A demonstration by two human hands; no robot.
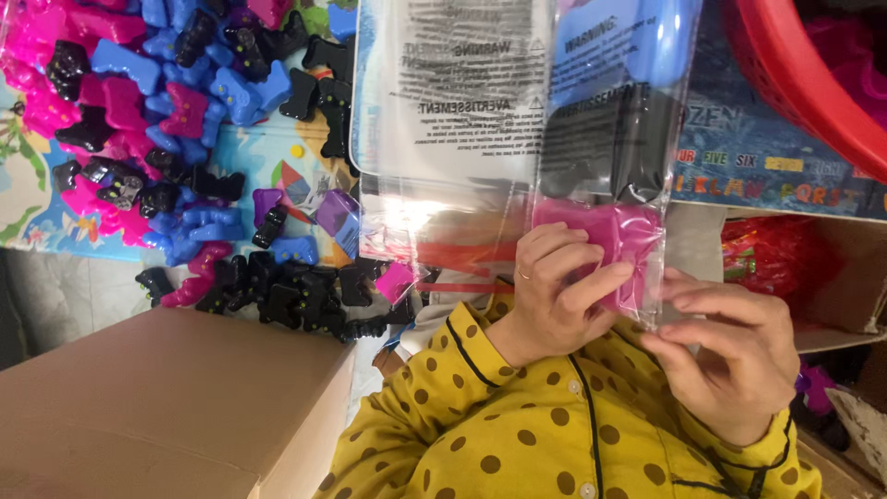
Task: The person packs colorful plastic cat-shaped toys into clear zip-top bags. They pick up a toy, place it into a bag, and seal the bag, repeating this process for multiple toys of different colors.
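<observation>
left hand (554, 286) closed round the lower end of a clear plastic bag (605, 139), fingers over a pink controller-shaped toy (619, 242) inside; black and blue ones stacked above it in the bag. right hand (739, 346) pinching the bag's bottom edge. black-print warning label (467, 79) on another bag alongside. heap of pink, blue, black toys (185, 139) on play mat's far left; cardboard box (157, 397) near left corner; probably a red basket (795, 83) top right.

Sleeves (517, 434): yellow, brown dots, dark piping. Toy pile (185, 139): pink, blue, black, purple. Bag (527, 139): clear, black print. Basket (795, 83): red.
</observation>
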